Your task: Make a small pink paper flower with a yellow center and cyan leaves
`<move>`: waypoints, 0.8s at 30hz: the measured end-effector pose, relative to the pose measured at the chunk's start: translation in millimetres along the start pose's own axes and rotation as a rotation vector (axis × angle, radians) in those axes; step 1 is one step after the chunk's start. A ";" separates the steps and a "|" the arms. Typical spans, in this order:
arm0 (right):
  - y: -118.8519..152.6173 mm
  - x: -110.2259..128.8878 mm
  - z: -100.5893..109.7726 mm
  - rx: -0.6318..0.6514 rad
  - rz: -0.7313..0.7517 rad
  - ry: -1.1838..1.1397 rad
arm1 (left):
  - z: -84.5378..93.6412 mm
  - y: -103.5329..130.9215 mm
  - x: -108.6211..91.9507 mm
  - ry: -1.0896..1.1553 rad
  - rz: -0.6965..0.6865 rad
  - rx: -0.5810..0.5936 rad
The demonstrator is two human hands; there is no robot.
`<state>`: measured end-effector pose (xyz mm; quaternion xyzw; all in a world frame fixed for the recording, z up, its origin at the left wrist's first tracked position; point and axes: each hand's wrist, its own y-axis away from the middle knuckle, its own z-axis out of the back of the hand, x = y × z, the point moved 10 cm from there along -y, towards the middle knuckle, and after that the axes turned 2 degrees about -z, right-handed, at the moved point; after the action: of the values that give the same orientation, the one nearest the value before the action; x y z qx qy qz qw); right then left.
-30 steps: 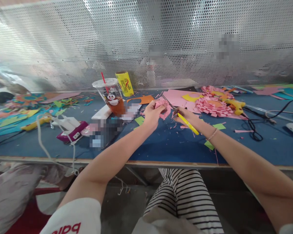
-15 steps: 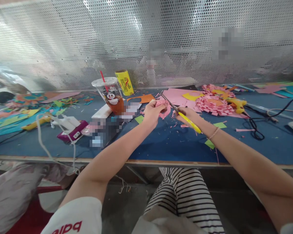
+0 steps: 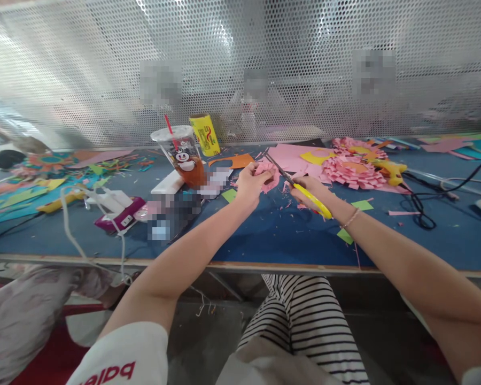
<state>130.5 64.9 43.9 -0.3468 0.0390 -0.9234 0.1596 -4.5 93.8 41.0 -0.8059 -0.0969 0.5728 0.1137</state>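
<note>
Pinched in my left hand (image 3: 250,184) is a pink paper flower (image 3: 269,179) with a fringed edge; the fingers hide part of it. My right hand (image 3: 310,187) is closed around scissors with yellow handles (image 3: 315,200). Their metal blades (image 3: 279,167) point up and left, beside the right edge of the flower. Pink paper snippets lie on the blue tabletop (image 3: 272,235) under both hands. Behind them is a sheet of pink paper (image 3: 291,158). Just right of my right hand, fringed pink paper flowers (image 3: 347,170) are piled up.
A drink cup (image 3: 184,158) with a red straw and a yellow can (image 3: 206,136) stand left of my hands. A purple power strip (image 3: 122,214) with white cords sits further left. A yellow glue gun (image 3: 390,170) and black cable lie right. A perforated metal panel (image 3: 304,69) rises behind.
The scissors' yellow handles have spread apart a little in my right hand. My left hand and the pink flower stay almost in place.
</note>
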 end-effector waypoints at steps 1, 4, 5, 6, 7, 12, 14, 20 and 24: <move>1.0 0.5 -0.5 0.004 -0.001 -0.008 | -0.2 0.4 0.2 0.005 0.004 0.000; 1.9 1.0 0.3 -0.008 0.017 0.008 | -0.8 1.3 -0.9 0.027 0.018 -0.006; 1.4 0.8 2.0 -0.025 0.030 0.021 | -0.8 1.4 -2.0 0.038 0.020 -0.009; 0.4 0.4 4.2 -0.044 0.045 0.038 | -0.8 1.3 -3.3 0.047 0.017 -0.012; -1.1 -0.7 6.0 -0.061 0.056 0.055 | -0.5 0.9 -4.8 0.054 0.011 -0.015; -12.5 -17.8 11.2 -0.082 0.009 0.058 | -0.2 -1.4 -7.3 0.056 -0.009 0.003; -15.3 -21.8 11.0 -0.074 0.004 0.032 | -2.3 -1.2 -6.4 0.051 -0.008 0.032; -15.1 -20.6 1.4 -0.028 0.057 -0.007 | -10.4 4.1 -6.2 0.034 0.018 0.093; -14.6 -22.0 -6.1 0.005 0.051 0.020 | -9.8 5.4 -9.6 0.022 0.007 0.073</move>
<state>138.1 85.6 28.2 -0.3360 0.0471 -0.9226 0.1834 1.8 85.2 51.2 -0.8077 -0.0721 0.5676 0.1421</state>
